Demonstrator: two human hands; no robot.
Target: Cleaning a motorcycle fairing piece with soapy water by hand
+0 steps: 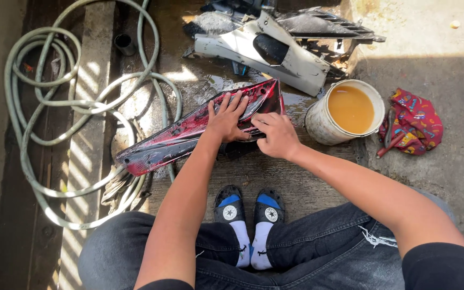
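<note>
while the person squats over the wet concrete floor (253, 177), both hands are on a long red and black fairing panel (189, 134) that lies slantwise in front of the feet, its low end at lower left by the hose, its high end at upper right near the bucket. left hand (226, 119): flat, fingers spread wide, palm pressed on the upper face of the panel near its right end. not gripping, just bearing down. right hand (277, 135): fingers curled in, loosely closed against the panel's right lower edge, touching it; can't tell if anything sits inside the curl. the two hands are just beside each other. panel surface looks wet and glossy.

around it: a coiled pale green hose (60, 113) on the left, one loop passing under the panel's low end. a white bucket (323, 126) of orange-brown liquid just right of the right hand, close to the panel tip. a red patterned cloth (414, 121) right of the bucket, apart from it. beyond the panel, a white fairing piece (243, 48) and darker plastic parts (318, 24) piled together, water pooled beneath. a small dark cup (124, 44) near the hose at top. feet in black and blue sandals (248, 207) with white socks, dark jeans.
</note>
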